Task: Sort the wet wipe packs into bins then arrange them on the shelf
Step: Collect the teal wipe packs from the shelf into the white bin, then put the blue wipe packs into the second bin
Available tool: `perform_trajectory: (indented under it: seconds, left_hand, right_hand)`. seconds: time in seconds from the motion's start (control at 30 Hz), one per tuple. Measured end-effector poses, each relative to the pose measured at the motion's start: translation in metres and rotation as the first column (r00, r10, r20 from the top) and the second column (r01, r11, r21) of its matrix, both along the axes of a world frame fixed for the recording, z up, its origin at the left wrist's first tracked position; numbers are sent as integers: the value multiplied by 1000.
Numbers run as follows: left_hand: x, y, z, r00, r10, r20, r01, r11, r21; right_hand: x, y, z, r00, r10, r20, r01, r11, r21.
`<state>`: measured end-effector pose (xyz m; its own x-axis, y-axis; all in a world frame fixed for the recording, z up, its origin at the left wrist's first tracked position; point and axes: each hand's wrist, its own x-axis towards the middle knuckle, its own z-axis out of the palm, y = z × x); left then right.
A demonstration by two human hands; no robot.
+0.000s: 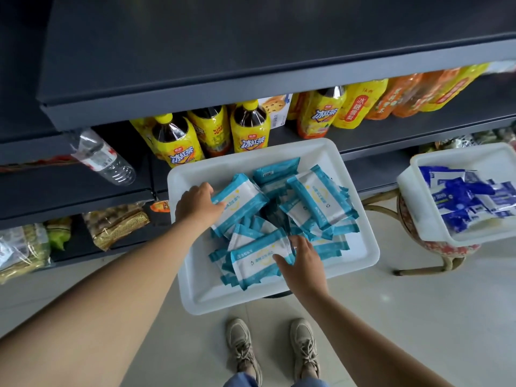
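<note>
A: Two hands are working in the white bin [360, 255] now. L hand [196, 204] is gripping a teal wipe pack [240, 201] at approx 10 o'clock of the pile; R hand [303, 263] is pinching another teal pack [258, 261] at 6 o'clock.

B: Which step, pls?

A: Sorting looks done, I think: dark blue packs [469, 199] are lying in the second bin [435, 233] at 3 o'clock. Next is lifting both packs w/o dragging others, then placing on the dark shelf [251, 48] at 12 o'clock.
</note>
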<state>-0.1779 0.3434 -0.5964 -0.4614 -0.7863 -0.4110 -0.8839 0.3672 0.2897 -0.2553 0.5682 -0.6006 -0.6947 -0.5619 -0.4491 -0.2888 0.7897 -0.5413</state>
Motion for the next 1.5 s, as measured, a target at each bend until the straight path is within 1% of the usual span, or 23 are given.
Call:
perform_trajectory:
  seconds: [0.1, 0.2, 0.33, 0.43, 0.53, 0.67, 0.83, 0.93, 1.07, 1.2, 1.4, 1.5]
  left_hand:
    - [4, 9, 24, 995, -94, 28, 95, 995, -37]
    - [5, 22, 54, 981, -175, 86, 183, 977, -106]
    - [-3, 48, 100, 968, -207, 140, 231, 955, -184]
    - [-16, 79, 137, 973, -192, 131, 218, 948, -233]
    - [-36, 122, 180, 988, -139, 63, 151, 953, -261]
    - [-73, 182, 246, 995, -102, -16, 92, 943, -319]
    - [-141, 253, 336, 985, -110, -134, 52, 926, -373]
    - [-184, 281, 381, 964, -160, -211, 67, 919, -389]
    - [-246, 296, 434, 938, -267, -223, 138, 874, -466]
    - [-307, 299, 473, 902, -338, -267, 148, 825, -545]
    - [-402, 275, 493, 888, -367, -277, 163, 815, -556]
    - [-452, 250, 501, 855, -378, -355, 154, 839, -522]
  right_hand:
    - [-7, 7, 19, 991, 103, -80, -103, 995, -2]
    - [-17, 16, 43, 971, 175, -164, -181, 983, -26]
    - [-40, 40, 80, 942, 233, -243, -254, 965, -58]
    - [-70, 71, 110, 913, 278, -299, -317, 944, -91]
    - [-111, 109, 149, 899, 259, -353, -326, 934, -145]
    - [-171, 163, 219, 862, 245, -443, -343, 926, -156]
    - [-248, 226, 317, 809, 216, -547, -369, 911, -187]
    - [-291, 251, 370, 775, 146, -615, -354, 906, -232]
    - [-343, 273, 425, 729, 74, -681, -340, 902, -265]
    - [-394, 283, 454, 695, 30, -718, -324, 905, -276]
    - [-483, 269, 481, 643, 10, -766, -281, 933, -224]
    - [-533, 254, 492, 637, -18, -771, -274, 929, -248]
